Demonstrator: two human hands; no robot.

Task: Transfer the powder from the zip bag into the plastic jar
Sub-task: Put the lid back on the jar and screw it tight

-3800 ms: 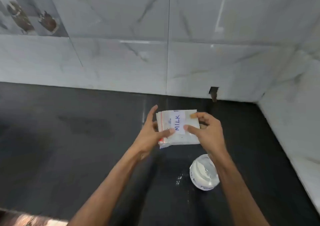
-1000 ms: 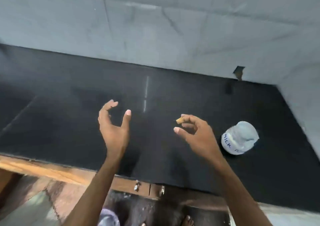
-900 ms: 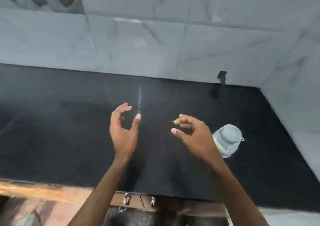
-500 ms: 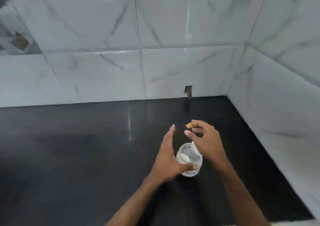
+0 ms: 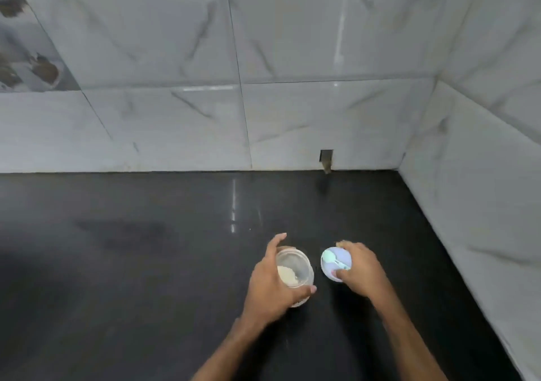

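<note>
One clear plastic jar (image 5: 294,274) stands upright and uncapped on the black countertop (image 5: 146,263), toward its right end and well short of the small dark notch (image 5: 326,158) at the foot of the marble-tiled wall (image 5: 175,117). Inside the jar lies a small heap of pale, off-white powder (image 5: 288,275), covering only part of the bottom; the rest of the jar looks bare. The left hand (image 5: 273,284) is wrapped around the jar from its left side, fingers curled behind it and the thumb across its near wall, holding it firmly. Just to the right of the jar, apart from it, sits the round pale lid (image 5: 335,262), with a faint greenish mark on its face. The right hand (image 5: 361,271) grips this lid by the rim, fingertips on its far edge and thumb on its near edge. Whether the lid touches the countertop or is held just above it cannot be told. The zip bag is out of view.
</note>
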